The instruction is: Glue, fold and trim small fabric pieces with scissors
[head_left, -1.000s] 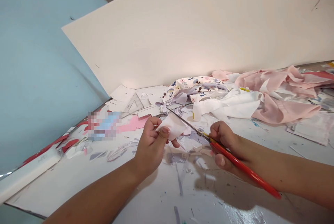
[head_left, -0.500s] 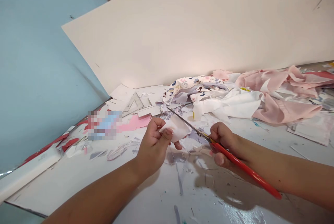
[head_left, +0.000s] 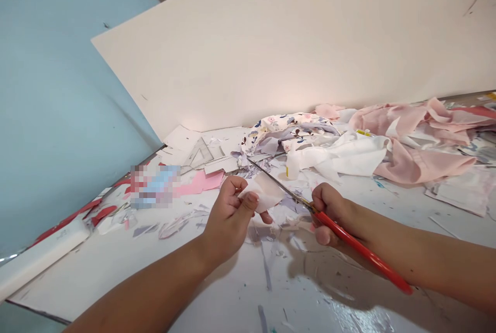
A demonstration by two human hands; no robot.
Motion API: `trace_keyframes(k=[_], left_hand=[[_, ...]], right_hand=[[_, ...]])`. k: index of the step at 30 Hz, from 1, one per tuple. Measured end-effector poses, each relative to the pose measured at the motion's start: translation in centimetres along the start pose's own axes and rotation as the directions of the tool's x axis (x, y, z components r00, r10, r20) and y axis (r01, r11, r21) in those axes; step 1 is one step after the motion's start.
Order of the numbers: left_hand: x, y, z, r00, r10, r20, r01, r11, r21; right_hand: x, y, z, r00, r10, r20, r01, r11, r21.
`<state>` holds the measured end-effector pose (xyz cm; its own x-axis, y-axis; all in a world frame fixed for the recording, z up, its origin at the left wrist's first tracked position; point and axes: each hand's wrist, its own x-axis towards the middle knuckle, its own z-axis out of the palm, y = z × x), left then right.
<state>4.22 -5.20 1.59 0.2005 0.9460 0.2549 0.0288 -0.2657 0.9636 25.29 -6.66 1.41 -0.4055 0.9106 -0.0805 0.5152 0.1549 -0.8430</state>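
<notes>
My left hand (head_left: 234,211) pinches a small piece of pale, whitish fabric (head_left: 267,194) between thumb and fingers. A pair of scissors (head_left: 360,247) with red handles is gripped in my right hand (head_left: 329,211). Its long metal blades point up and left, passing just behind or along the far edge of the piece; I cannot tell whether they touch it. The blades look nearly closed. Below both hands, thin scraps and strips lie scattered on the white tabletop (head_left: 217,291).
A white board (head_left: 294,43) stands along the back. Before it lie floral fabric (head_left: 271,123), white cloth (head_left: 344,154) and pink cloth (head_left: 422,162). A clear set square (head_left: 201,153) and pink pieces (head_left: 201,182) are at left, near a long white box-like object (head_left: 42,255).
The scissors' handle end and my right hand have shifted very slightly. The piece in my left hand sits at a slightly different angle. Otherwise the scene looks the same.
</notes>
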Motion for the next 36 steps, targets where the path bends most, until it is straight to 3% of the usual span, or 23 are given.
trace_keyframes(k=[10,19,24,27,29,31,33,36], left_hand=[[0.0,0.1,0.0,1.000,0.006,0.015,-0.006,1.000,0.003],[-0.1,-0.1,0.0,0.999,-0.010,0.040,0.011,1.000,-0.023],[0.8,0.0,-0.8,0.994,-0.094,-0.046,0.094,0.996,-0.002],[1.9,0.1,-2.0,0.989,-0.109,-0.096,0.115,0.991,0.065],[2.7,-0.1,-2.9,0.982,-0.153,-0.110,0.166,0.979,0.122],[3.4,-0.3,-3.7,0.977,-0.170,-0.132,0.199,0.948,0.248],[4.0,-0.7,-4.3,0.964,-0.250,-0.088,0.265,0.902,0.339],[4.5,-1.4,-4.8,0.957,-0.279,-0.075,0.285,0.866,0.411]], right_hand=[[-0.1,-0.8,-0.1,0.997,0.080,0.008,-0.080,0.996,0.028],[0.3,0.1,-0.2,0.999,-0.042,-0.019,0.041,0.999,-0.024],[0.9,0.5,-0.7,0.990,-0.099,-0.097,0.102,0.995,0.020],[1.3,0.4,-1.6,0.999,-0.023,-0.031,0.023,1.000,0.016],[1.6,0.3,-2.1,1.000,0.019,0.007,-0.019,0.996,-0.088],[1.9,0.5,-2.5,0.999,0.023,-0.027,-0.029,0.961,-0.277],[2.3,1.0,-2.7,0.995,0.004,-0.103,-0.056,0.864,-0.500],[2.8,1.9,-2.6,0.986,-0.026,-0.164,-0.106,0.660,-0.743]])
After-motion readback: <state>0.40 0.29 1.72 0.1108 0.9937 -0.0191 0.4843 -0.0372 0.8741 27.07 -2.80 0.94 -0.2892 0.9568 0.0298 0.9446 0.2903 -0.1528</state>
